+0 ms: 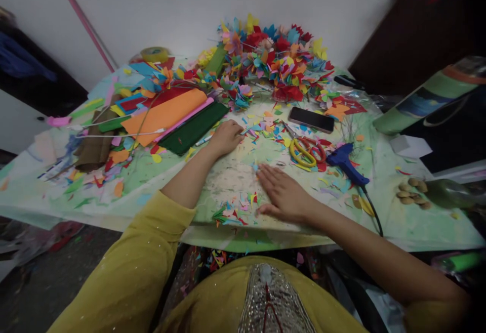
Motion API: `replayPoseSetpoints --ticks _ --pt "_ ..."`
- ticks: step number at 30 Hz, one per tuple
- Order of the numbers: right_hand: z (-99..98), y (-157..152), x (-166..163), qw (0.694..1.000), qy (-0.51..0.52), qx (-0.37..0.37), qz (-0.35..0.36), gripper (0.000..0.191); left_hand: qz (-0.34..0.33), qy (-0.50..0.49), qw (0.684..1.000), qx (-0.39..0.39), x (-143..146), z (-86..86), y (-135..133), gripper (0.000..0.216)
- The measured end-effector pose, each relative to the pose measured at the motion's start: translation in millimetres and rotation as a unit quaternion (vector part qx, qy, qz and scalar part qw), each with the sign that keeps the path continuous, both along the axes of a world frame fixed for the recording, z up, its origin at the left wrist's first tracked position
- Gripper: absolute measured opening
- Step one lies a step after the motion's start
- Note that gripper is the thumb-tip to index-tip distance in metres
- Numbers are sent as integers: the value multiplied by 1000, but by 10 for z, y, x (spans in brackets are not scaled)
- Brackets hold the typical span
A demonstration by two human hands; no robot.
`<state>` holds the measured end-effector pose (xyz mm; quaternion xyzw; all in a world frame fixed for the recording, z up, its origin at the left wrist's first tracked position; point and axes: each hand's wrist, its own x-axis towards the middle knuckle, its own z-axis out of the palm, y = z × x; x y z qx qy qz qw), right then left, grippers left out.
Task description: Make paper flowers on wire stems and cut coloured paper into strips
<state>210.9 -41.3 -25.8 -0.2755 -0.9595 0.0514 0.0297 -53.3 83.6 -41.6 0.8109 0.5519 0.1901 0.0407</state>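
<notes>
My right hand (280, 195) lies flat on the table near its front edge, fingers stretched out and thumb apart, holding nothing. Just left of it is a small pile of colored paper scraps (235, 213). Farther back, my left hand (227, 137) rests on the tabletop with loosely bent fingers beside more paper scraps (261, 128). A dark green folded sheet (193, 129) and a pen (204, 139) lie close to its left. To the right of both hands are yellow-handled scissors (302, 154), red-handled scissors (318, 152) and a blue glue gun (347, 163).
Bright paper flowers (273, 62) are heaped against the wall. A phone (311, 119) lies behind the scissors. Orange paper (167, 115) and a brown roll (94, 140) lie at left. At right stand a green bottle (425, 97) and several small round brown things (412, 192).
</notes>
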Motion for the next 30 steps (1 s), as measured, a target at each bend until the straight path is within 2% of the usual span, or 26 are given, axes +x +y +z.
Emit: replayPoseSetpoints --ticks 5,8,10,12,15,17,19,21,22,24,25,28,30 --pt "23 -216 -542 988 38 -46 145 95 -5 -1 1000 3 -12 -1 1 38" --pt "65 -386 -681 972 53 -60 220 91 -8 -2 1000 0 -18 0 4 38" --pt "105 -392 -704 961 63 -76 257 87 -6 1 1000 -1 -21 -6 10 38" --pt "131 -296 -698 964 69 -91 241 81 -5 6 1000 1 -22 -13 17 38" --pt "106 -145 -703 985 62 -79 139 79 -4 8 1000 7 -17 -13 19 36" --pt "69 -187 -735 987 53 -56 138 83 -7 6 1000 8 -14 -2 14 36" --pt "62 -350 -773 972 51 -35 228 79 -11 7 1000 6 -15 14 6 35" --pt "114 -533 -783 940 49 -20 337 61 -12 10 1000 3 -22 25 0 34" --pt "161 -593 -766 928 48 -15 370 56 -16 9 1000 0 -26 27 -1 34" --pt "279 -610 -669 938 61 -28 340 54 -19 8 1000 -1 -34 29 0 35" --pt "336 -566 -587 953 73 -42 292 54 -21 8 1000 0 -37 29 1 35" --pt "418 -298 -231 988 106 -73 88 52 -29 8 1000 6 -35 33 2 35" --pt "380 -77 39 992 106 -46 -49 49 -33 4 999 6 -29 39 0 36"
